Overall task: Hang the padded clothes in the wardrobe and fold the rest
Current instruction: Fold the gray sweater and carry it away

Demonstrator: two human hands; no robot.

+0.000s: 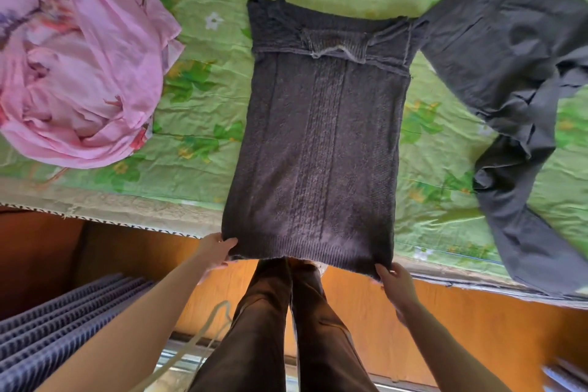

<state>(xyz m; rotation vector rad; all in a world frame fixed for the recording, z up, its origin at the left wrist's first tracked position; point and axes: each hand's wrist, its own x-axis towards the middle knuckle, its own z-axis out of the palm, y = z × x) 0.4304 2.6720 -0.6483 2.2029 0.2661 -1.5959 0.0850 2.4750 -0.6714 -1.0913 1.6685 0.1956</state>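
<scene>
your left hand (213,251) fingers tuck under the sweater (315,149) hem, out of sight. the grey trousers (515,99) run off the right edge, the pink cloth (79,73) off the left; top-left corner blurs.

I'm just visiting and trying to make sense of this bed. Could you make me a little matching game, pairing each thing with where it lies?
Things:
1. dark knitted sweater
2. pink cloth
3. grey trousers
4. left hand

Places:
A. bunched at the bed's left
B. flat in the middle of the bed
C. gripping the sweater's hem corner
D. sprawled at the bed's right

Pairs: 1-B, 2-A, 3-D, 4-C
</scene>
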